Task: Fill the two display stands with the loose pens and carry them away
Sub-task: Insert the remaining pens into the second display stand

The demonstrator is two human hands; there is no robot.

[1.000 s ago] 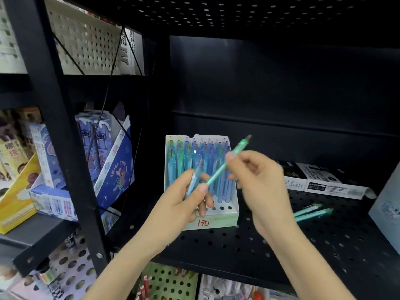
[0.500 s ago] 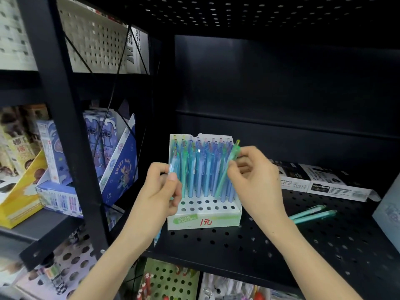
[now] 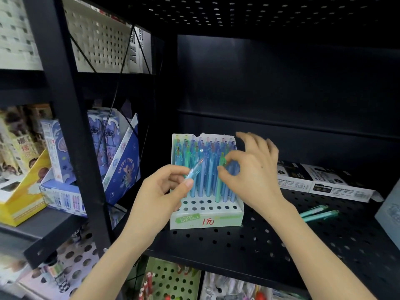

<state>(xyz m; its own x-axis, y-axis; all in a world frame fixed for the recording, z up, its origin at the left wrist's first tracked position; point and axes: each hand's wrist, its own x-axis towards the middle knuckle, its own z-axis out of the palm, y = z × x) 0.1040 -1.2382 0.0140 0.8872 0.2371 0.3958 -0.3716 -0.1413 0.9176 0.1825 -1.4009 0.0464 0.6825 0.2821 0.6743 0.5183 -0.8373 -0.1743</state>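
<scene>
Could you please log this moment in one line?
left hand: holds blue pen; right hand: at green pen in stand; two pens loose

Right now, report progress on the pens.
Done: the stand's back rows hold pens. In hand: left hand pinches a blue pen; right hand pinches a green pen standing in the stand. Left: front holes empty, two pens loose on the shelf, nothing carried away.

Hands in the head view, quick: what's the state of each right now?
Left hand: holding a blue pen.
Right hand: thumb and index pinching the top of a green pen standing in the display stand.
</scene>
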